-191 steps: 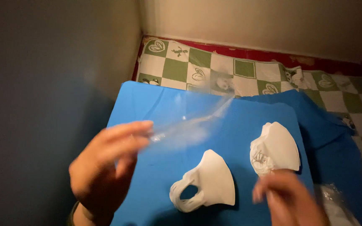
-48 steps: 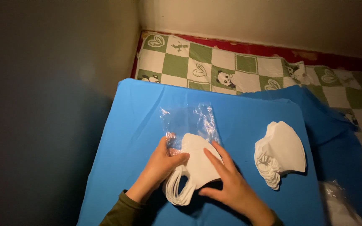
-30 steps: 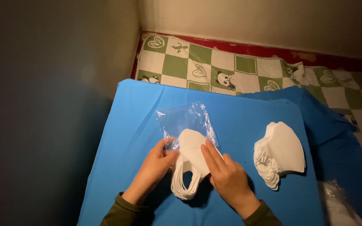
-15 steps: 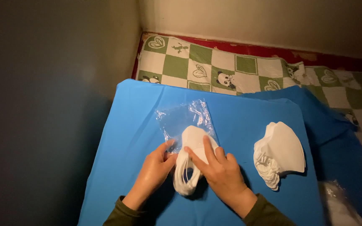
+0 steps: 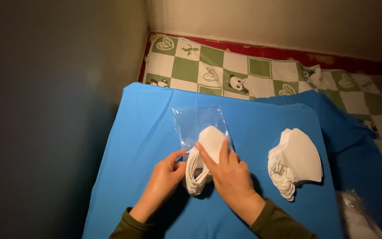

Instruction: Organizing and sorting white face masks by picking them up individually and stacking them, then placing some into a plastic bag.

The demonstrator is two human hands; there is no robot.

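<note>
Pushing a small bundle of white masks (image 5: 205, 155) into a clear plastic bag (image 5: 198, 121), both lying flat on the blue cloth (image 5: 138, 146) in front of me. My right hand (image 5: 228, 170) is lying on top of the bundle, fingers extended and close together, index finger pointing up-left across the white fabric, palm pressing down. My left hand (image 5: 164, 177) is sitting at the bundle's left edge, thumb and fingertips pinching narrowly at the bag's open mouth or the mask edge; I can't tell which of the two it is gripping. The upper part of the bundle is already lying inside the bag, the ear loops and lower folds are hanging out toward me. The bag's far end is lying empty and flat, pointing away from me.

A second stack of white masks (image 5: 296, 160) is sitting on the same cloth, well apart to the right, untouched. Beyond the cloth I'm seeing a green-and-white checked mat (image 5: 226, 71) with small panda and heart prints. More crinkled plastic (image 5: 361, 212) is showing at the bottom right corner, contents unclear.
</note>
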